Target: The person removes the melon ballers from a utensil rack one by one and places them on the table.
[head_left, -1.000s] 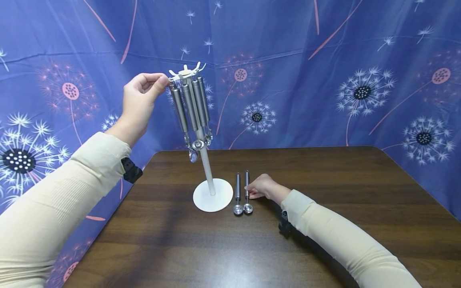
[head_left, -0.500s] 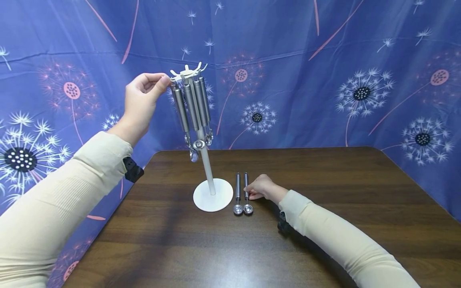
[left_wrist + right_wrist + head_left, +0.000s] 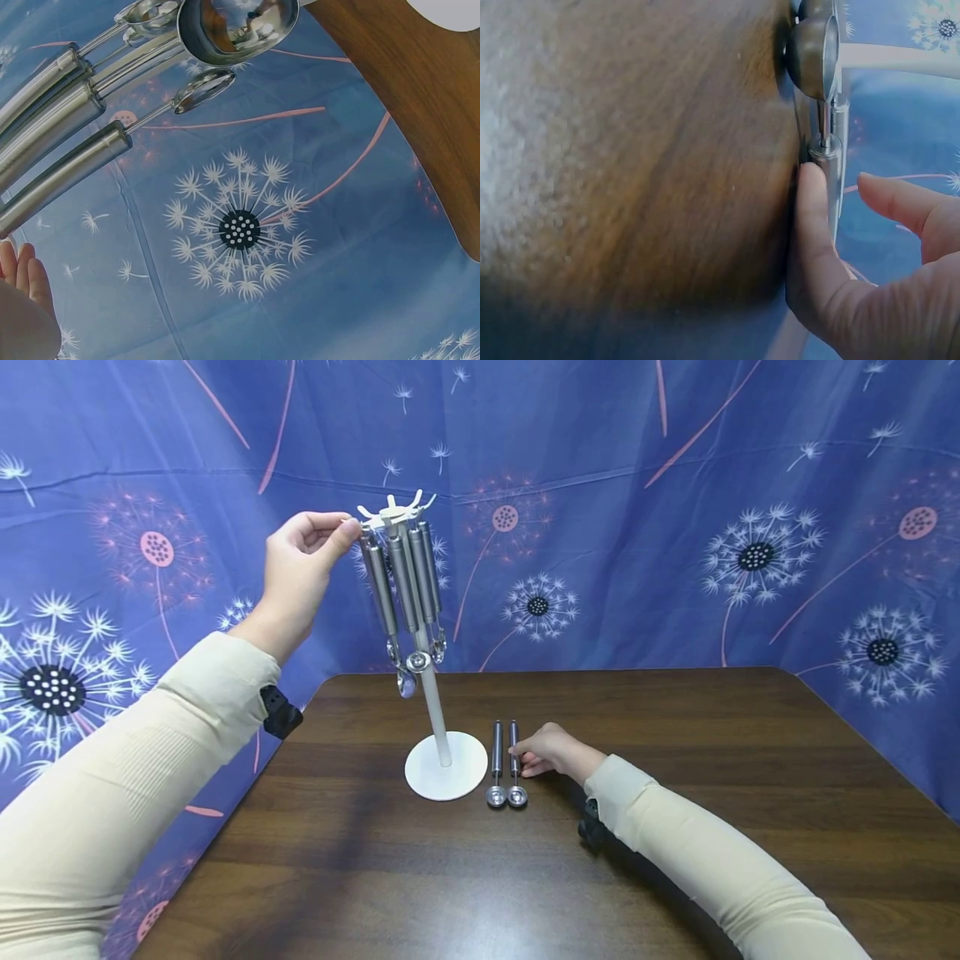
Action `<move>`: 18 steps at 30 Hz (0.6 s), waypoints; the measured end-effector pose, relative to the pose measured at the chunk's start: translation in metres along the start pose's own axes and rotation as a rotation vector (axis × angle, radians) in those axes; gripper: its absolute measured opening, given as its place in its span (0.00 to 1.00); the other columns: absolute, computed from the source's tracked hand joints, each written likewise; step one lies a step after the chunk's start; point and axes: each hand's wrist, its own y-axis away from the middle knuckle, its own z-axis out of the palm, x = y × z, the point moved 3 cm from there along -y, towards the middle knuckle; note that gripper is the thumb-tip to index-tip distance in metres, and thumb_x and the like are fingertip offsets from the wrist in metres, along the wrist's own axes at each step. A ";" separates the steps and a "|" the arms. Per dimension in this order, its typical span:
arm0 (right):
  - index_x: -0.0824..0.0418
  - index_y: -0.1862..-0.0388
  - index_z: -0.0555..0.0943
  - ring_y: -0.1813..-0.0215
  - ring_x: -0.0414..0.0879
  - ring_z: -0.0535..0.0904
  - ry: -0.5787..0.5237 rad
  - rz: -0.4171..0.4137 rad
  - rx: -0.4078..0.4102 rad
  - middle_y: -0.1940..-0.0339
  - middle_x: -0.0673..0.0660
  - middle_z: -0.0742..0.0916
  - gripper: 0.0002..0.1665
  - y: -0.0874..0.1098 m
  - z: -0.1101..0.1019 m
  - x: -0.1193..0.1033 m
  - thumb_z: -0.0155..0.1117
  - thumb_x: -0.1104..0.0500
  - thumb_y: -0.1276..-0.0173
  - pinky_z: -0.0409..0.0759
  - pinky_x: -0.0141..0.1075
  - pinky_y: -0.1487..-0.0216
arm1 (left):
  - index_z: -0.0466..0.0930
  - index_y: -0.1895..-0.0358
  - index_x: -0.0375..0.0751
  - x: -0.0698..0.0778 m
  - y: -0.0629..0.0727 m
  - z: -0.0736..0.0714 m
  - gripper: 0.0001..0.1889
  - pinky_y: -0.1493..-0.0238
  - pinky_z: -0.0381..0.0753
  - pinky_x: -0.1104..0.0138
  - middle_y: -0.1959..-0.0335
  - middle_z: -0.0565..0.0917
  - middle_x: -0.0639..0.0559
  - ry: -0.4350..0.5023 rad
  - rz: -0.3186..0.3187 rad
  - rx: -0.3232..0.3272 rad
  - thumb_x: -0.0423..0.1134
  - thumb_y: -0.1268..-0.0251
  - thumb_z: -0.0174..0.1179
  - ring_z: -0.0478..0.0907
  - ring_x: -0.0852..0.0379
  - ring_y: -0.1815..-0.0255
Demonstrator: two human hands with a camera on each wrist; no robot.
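Note:
At the top of a white utensil rack (image 3: 433,706), my left hand (image 3: 300,560) pinches a hook arm between thumb and index finger. Several steel utensils with long handles (image 3: 401,577) hang from it. The left wrist view shows their bowls, including a large shiny ladle bowl (image 3: 238,30), and my fingertips near a handle end. Two round-bowled metal scoops lie side by side right of the base: a left scoop (image 3: 496,797) and a right scoop (image 3: 517,796). My right hand (image 3: 551,750) touches the right scoop's handle; in the right wrist view the thumb stands off it and one finger lies alongside.
The round white base (image 3: 423,777) stands on a dark wooden table (image 3: 675,718). Behind hangs a blue cloth (image 3: 637,568) with a dandelion pattern. Black wrist cameras sit on both sleeves.
Between the first and second frames, the right scoop's handle end shifts slightly toward me, level with the left scoop. My left hand stays at the rack's top. The view shifts a little.

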 end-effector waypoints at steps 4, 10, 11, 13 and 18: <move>0.76 0.49 0.68 0.81 0.41 0.77 -0.010 -0.008 0.020 0.75 0.57 0.77 0.22 0.002 -0.004 -0.001 0.65 0.67 0.36 0.88 0.34 0.69 | 0.82 0.63 0.43 0.000 0.000 0.001 0.06 0.45 0.78 0.73 0.66 0.85 0.58 -0.005 0.000 0.003 0.35 0.41 0.69 0.82 0.66 0.61; 0.76 0.50 0.67 0.81 0.42 0.77 -0.058 -0.044 0.016 0.79 0.56 0.78 0.19 0.003 -0.010 -0.009 0.62 0.69 0.35 0.88 0.34 0.68 | 0.81 0.64 0.43 0.001 0.001 0.001 0.05 0.46 0.78 0.74 0.69 0.85 0.60 -0.017 0.001 0.004 0.35 0.41 0.68 0.82 0.66 0.62; 0.75 0.51 0.67 0.81 0.42 0.77 -0.070 -0.053 0.014 0.79 0.56 0.78 0.18 0.004 -0.010 -0.012 0.61 0.69 0.35 0.88 0.34 0.68 | 0.81 0.64 0.43 0.001 0.001 0.001 0.05 0.46 0.78 0.74 0.70 0.85 0.60 -0.018 0.002 0.005 0.35 0.41 0.68 0.82 0.66 0.62; 0.76 0.51 0.68 0.80 0.42 0.78 -0.102 -0.076 0.006 0.79 0.56 0.79 0.16 0.003 -0.011 -0.018 0.60 0.69 0.35 0.88 0.34 0.68 | 0.81 0.64 0.43 0.002 0.001 0.001 0.05 0.46 0.78 0.74 0.70 0.85 0.60 -0.019 0.003 0.006 0.34 0.41 0.68 0.82 0.66 0.62; 0.82 0.46 0.71 0.77 0.41 0.81 -0.163 -0.171 -0.027 0.74 0.58 0.81 0.20 0.004 -0.013 -0.035 0.57 0.70 0.33 0.88 0.34 0.62 | 0.80 0.65 0.44 0.004 0.001 0.002 0.07 0.47 0.78 0.74 0.68 0.85 0.59 -0.027 0.001 0.010 0.35 0.42 0.69 0.81 0.66 0.62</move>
